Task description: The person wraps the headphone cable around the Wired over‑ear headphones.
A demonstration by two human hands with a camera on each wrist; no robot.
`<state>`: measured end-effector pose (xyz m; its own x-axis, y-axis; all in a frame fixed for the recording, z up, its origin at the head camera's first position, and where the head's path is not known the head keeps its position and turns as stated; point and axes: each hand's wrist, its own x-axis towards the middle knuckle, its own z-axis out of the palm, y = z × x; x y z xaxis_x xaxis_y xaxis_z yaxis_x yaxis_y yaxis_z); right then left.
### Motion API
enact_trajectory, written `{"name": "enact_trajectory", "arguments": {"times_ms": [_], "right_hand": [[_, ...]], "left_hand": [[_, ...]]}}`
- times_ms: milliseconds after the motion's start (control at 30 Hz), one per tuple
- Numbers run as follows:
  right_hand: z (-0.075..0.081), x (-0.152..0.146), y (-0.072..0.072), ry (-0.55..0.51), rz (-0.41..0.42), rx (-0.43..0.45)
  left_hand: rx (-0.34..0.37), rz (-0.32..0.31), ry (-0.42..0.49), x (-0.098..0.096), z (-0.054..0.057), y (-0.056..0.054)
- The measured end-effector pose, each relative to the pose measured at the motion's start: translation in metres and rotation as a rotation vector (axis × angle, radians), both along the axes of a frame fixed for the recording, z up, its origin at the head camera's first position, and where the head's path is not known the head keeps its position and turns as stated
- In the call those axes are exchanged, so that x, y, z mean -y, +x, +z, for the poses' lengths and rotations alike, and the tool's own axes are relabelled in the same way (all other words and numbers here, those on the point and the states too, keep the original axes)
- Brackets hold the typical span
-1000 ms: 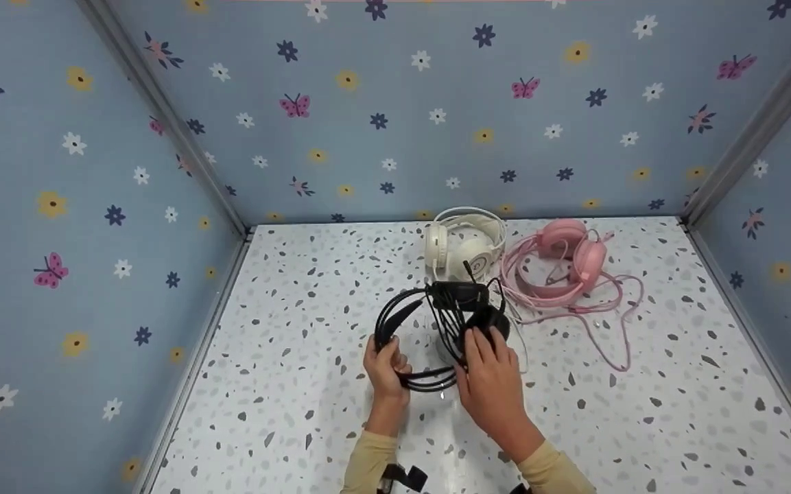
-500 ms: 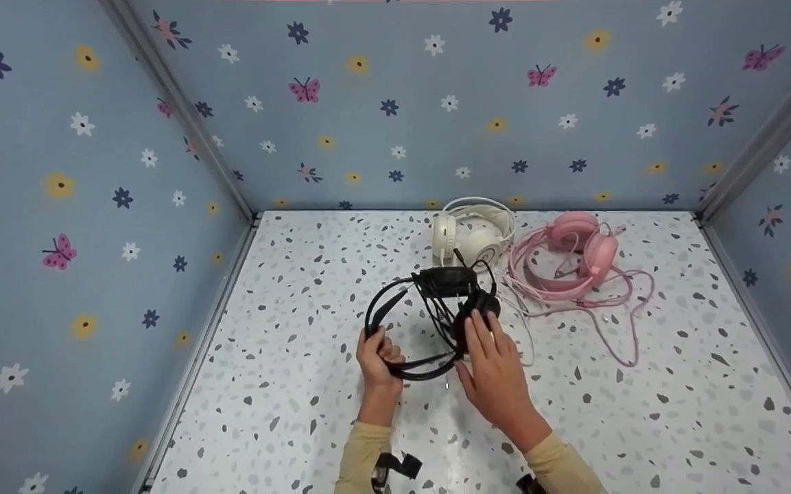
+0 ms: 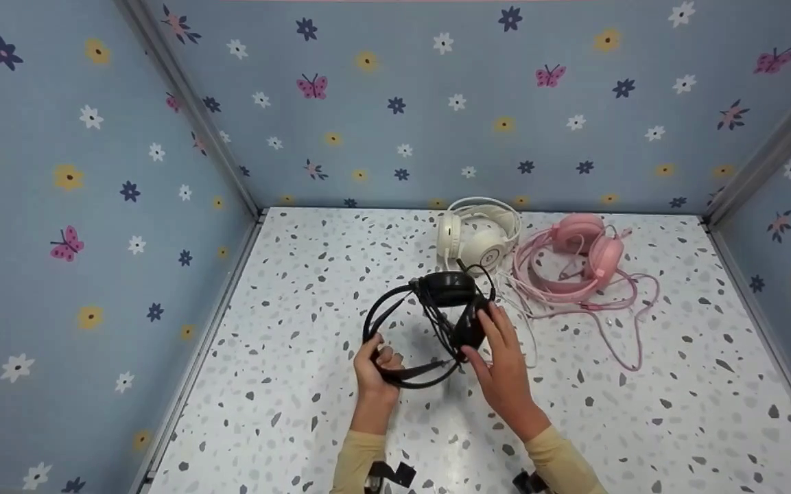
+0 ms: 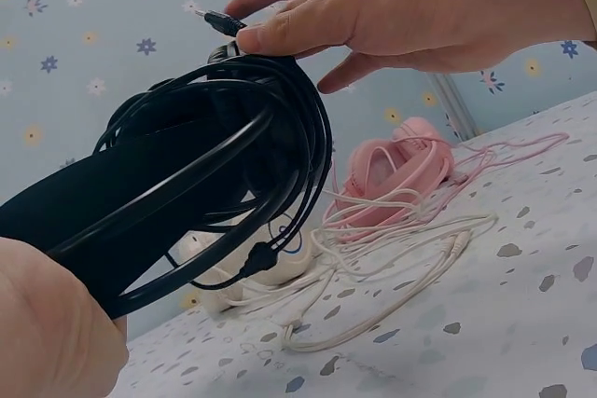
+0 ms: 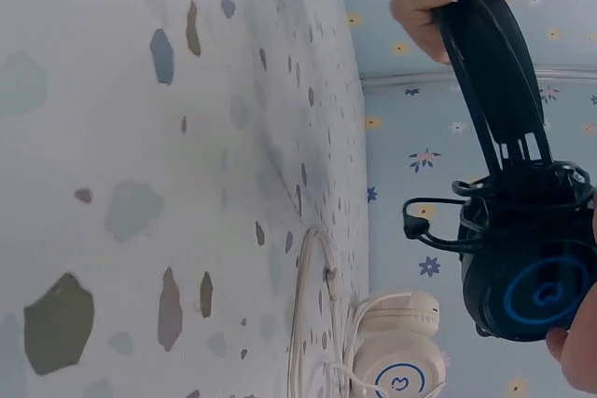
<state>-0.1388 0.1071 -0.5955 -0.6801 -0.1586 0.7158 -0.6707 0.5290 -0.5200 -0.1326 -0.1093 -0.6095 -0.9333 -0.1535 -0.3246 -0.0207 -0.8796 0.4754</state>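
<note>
A black headset (image 3: 449,288) with a thin boom is held above the table in the head view. My left hand (image 3: 376,370) grips its headband, fingers curled round the band. On the nearer ear cup lies my right hand (image 3: 508,370), its thumb on one side and its fingers on the other. The left wrist view shows the black cable (image 4: 312,128) looped about the ear cup, and a jack plug (image 4: 224,23) sticking out beside the right thumb. A blue ring logo (image 5: 548,291) marks the cup's outer face in the right wrist view.
A white headset (image 3: 484,247) stands at the back of the speckled table (image 3: 299,288). To its right lies a pink headset (image 3: 604,257), its cable (image 3: 635,343) spread loosely forward. Flowered panels (image 3: 402,130) wall the table behind and on both sides.
The black headset has shifted slightly left and turned in the hands. My right hand's thumb and fingers have spread further apart on the ear cup. The head view has tilted a little.
</note>
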Motion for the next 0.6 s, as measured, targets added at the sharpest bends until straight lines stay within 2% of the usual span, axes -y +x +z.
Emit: {"name": "enact_trajectory", "arguments": {"times_ms": [133, 300, 500, 600], "right_hand": [[-0.001, -0.002, 0.002, 0.035, 0.016, 0.047], [-0.004, -0.008, 0.003, 0.094, 0.056, 0.144], [-0.005, -0.026, 0.01, 0.141, 0.142, 0.316], [-0.006, -0.036, 0.016, 0.158, 0.183, 0.423]], "left_hand": [[0.028, 0.027, 0.023, 0.007, -0.002, -0.001], [0.038, 0.094, 0.013, 0.02, 0.003, -0.012], [0.04, 0.147, -0.009, 0.044, 0.006, -0.028], [0.019, 0.18, -0.016, 0.061, 0.006, -0.035]]}}
